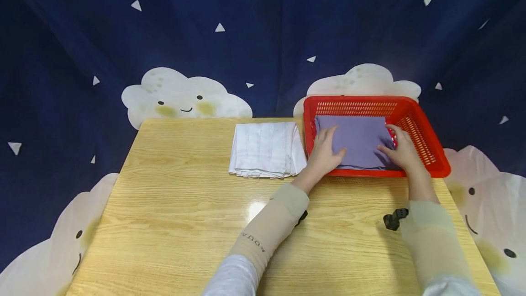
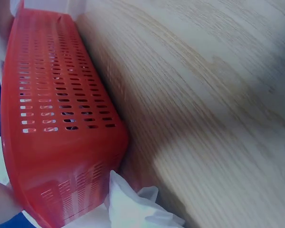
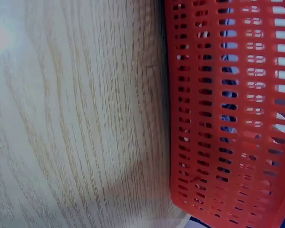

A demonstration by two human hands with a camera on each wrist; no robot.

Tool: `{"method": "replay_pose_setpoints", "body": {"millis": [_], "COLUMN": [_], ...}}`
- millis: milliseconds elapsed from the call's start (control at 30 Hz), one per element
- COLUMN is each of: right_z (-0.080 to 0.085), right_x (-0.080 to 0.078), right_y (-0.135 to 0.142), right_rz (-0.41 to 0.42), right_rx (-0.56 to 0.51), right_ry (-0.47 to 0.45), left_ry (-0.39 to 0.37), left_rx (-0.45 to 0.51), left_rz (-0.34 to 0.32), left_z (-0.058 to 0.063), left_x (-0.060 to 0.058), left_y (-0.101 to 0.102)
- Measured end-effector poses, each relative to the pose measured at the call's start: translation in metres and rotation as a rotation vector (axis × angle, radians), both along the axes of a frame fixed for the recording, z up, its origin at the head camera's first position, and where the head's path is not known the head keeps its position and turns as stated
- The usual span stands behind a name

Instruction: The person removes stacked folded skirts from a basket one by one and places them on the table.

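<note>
Navy curtain (image 1: 263,22) = bkgd, w/ white triangles + smiling white clouds (image 1: 185,97), incl. one at far L and one at far R. Light wood-grain worktop (image 1: 164,204) in front. L of ctr, near back edge: folded white cloth (image 1: 265,147), layers stacked slightly uneven, just beside the basket; L wrist view has a white corner close to the basket's base. Next, L arm comes up from bottom: beige sleeve (image 1: 273,223) w/ dark lettering over a paler one, small black device (image 1: 302,218) partly hidden by it.

L of the hands: left hand (image 1: 325,154) reaches over basket's front L part, at L end of the purple cloth, fingers extended + loose, thumb apart. Purple cloth (image 1: 359,138) lies folded flat inside red plastic basket (image 1: 361,98), between both hands, dark line along its front edge. Basket sits at back R of worktop, slotted walls; R wrist view shows bits of purple thru slots. Right hand (image 1: 402,150) at R end of cloth, fingers relaxed, thumb and index spread; exact contact w/ cloth can't tell. R forearm: beige sleeve, black device (image 1: 394,219) on its L side.
</note>
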State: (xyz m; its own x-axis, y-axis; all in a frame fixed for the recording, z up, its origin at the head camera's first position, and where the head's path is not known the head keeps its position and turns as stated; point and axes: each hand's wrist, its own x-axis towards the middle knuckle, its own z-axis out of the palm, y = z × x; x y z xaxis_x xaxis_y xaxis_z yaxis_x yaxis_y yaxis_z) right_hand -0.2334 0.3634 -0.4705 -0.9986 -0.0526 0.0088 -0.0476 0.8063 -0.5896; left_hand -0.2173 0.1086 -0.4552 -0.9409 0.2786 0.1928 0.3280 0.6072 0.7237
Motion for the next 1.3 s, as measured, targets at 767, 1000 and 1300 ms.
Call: {"method": "replay_pose_setpoints", "body": {"millis": [767,1000,1300], "right_z": [-0.012,-0.014,-0.013], "right_x": [-0.013,-0.015,-0.016], "right_y": [0.01,0.011,0.012], "right_rz": [-0.017,-0.002,-0.032], "right_rx": [-0.045,-0.036,0.004], "right_ry": [-0.241,-0.315,-0.352], "left_ry": [-0.477,-0.585,-0.606], "left_rx": [0.031,0.009,0.029], "left_rz": [0.189,0.203,0.219], "left_z": [-0.007,-0.009,-0.006], "left_x": [-0.017,-0.017,-0.018], "left_y": [0.026,0.028,0.028]}}
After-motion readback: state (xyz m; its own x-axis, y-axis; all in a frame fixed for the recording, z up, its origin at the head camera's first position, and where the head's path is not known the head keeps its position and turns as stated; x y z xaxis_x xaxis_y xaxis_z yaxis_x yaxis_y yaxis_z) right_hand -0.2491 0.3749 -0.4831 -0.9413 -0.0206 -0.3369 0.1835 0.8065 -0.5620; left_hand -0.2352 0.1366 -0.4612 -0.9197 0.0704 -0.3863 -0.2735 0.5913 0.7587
